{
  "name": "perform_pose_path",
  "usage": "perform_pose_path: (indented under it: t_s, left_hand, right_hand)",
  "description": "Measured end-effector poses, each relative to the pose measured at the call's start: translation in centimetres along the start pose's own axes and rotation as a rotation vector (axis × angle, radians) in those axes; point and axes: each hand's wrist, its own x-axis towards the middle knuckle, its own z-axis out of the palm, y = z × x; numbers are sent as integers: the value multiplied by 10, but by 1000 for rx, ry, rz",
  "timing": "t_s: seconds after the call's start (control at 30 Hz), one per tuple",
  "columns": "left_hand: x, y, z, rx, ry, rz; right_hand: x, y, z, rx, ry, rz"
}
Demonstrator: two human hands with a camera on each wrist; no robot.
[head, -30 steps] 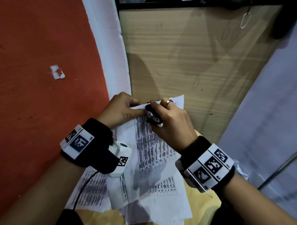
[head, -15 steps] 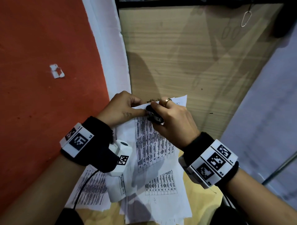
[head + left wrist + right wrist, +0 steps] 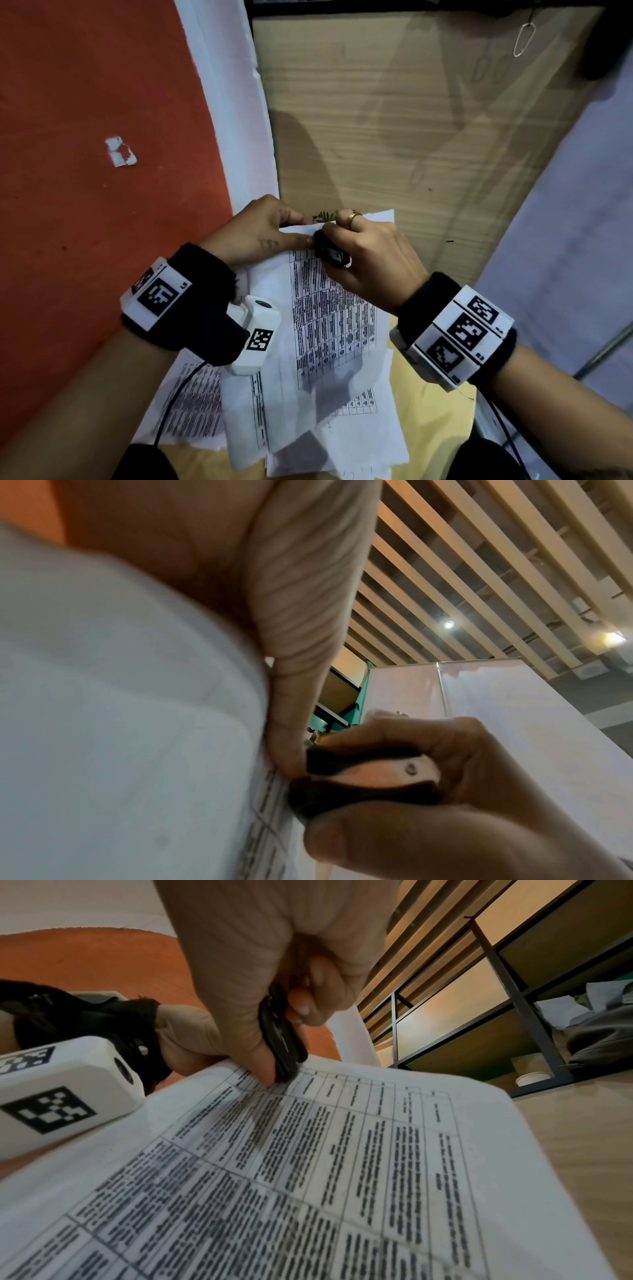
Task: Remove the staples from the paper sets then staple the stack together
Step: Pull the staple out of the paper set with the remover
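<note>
The right hand [image 3: 368,255] squeezes a black clawed staple remover [image 3: 330,251] onto the white printed paper set [image 3: 329,318], whose top corner the left hand [image 3: 255,233] pinches.

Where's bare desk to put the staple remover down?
Bare wood desk beyond the papers' top edge, right of the white strip. Crowded near you: papers spread under both wrists, where the right hand grips the staple remover.

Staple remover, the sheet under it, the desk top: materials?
Staple remover: looks like matte black plastic grips over a shiny metal plate with a rivet. Printed sheet: thin white office paper, matte, bends under the pinch. Desk top: pale wood-grain, probably laminate; smooth, low sheen.
</note>
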Motion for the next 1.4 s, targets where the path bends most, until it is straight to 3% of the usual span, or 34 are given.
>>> perform_pose_path:
  t_s: [0.3,0.63,0.7,0.9,1.1,1.23,1.4]
  left_hand:
    - [-1,-5,5,-170,33,-19]
    - [-2,-7,11,-324,135,-15]
    - [-1,-10,13,-246,166,24]
    - [5,-22,30,299,473,109]
    - [9,-36,30,563,526,68]
    - [1,-58,17,476,496,32]
    - [2,-66,17,482,415,7]
  right_hand:
    - [0,7,6,77,57,40]
    - [-9,11,15,532,266,293]
    - [-9,10,16,562,294,307]
    - [-9,10,30,447,374,317]
    - [-28,15,45,376,418,429]
    - [-69,21,65,287,169,559]
    - [-96,26,87,108,-370,757]
